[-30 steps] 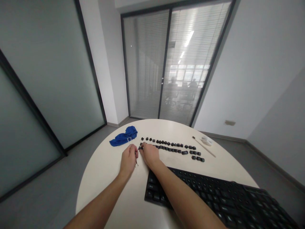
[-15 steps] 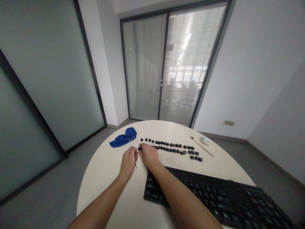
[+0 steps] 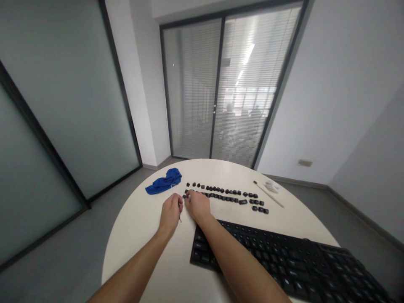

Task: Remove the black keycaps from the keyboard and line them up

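My left hand (image 3: 171,212) is closed around a wire keycap puller (image 3: 173,187). Its thin metal loops stick out above the fingers, and a dark end shows below the fist. Just right of it, my right hand (image 3: 197,206) pinches a small black keycap (image 3: 184,196) at the left end of the nearer row; the fingertips partly cover it. Loose keycaps (image 3: 223,198) run on to the right in that row, with a second row (image 3: 217,189) behind. Under my right forearm lies a black keyboard (image 3: 284,246), its far rows showing small bare switch posts instead of caps.
A crumpled blue cloth (image 3: 164,182) lies at the far left of the round white table (image 3: 135,235). To the right are a thin brush with a pale handle (image 3: 269,194) and a small white item (image 3: 272,186) I cannot make out. Two short keycap groups (image 3: 260,209) sit nearby.
My right fingers have shifted slightly over the keycap at the row's left end, and less of it shows. My left hand stays put with the puller.
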Demonstrator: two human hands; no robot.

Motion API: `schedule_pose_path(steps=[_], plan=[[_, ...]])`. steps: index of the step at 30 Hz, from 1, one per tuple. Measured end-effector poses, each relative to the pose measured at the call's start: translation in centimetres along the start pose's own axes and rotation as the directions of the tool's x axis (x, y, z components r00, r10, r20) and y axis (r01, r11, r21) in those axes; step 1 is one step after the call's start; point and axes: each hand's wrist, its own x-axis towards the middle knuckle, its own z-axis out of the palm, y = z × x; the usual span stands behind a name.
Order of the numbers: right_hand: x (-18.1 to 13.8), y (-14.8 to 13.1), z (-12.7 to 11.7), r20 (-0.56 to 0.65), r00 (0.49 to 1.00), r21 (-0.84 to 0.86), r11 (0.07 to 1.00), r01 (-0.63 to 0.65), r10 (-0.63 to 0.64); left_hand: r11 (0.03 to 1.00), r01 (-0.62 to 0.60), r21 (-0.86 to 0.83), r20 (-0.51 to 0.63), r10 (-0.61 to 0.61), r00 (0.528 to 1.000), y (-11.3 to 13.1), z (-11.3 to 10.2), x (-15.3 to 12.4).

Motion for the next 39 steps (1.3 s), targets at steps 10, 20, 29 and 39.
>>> schedule_pose_path(steps=[10,20,29,39], plan=[[-0.2,0.2,0.4,-0.030,0.997,0.052,0.996,0.075,-0.073,0.998,-0.024,0.058,-0.017,0.025,1.000,0.6,-0.3,0.2],[0.3,0.5,0.4,-0.028,0.995,0.083,0.991,0.101,-0.099,0.999,-0.007,0.048,-0.048,0.009,0.999,0.8,-0.4,0.0],[0.2,0.5,0.0,-0.020,0.997,0.126,0.989,0.075,-0.073,1.000,-0.010,0.029,-0.042,0.011,0.999,0.6,-0.3,0.1],[1.1,1.0,-2.7,0.055,0.997,0.244,0.969,0.033,-0.048,1.000,0.029,-0.009,0.167,-0.027,0.986,0.4,0.2,-0.3]])
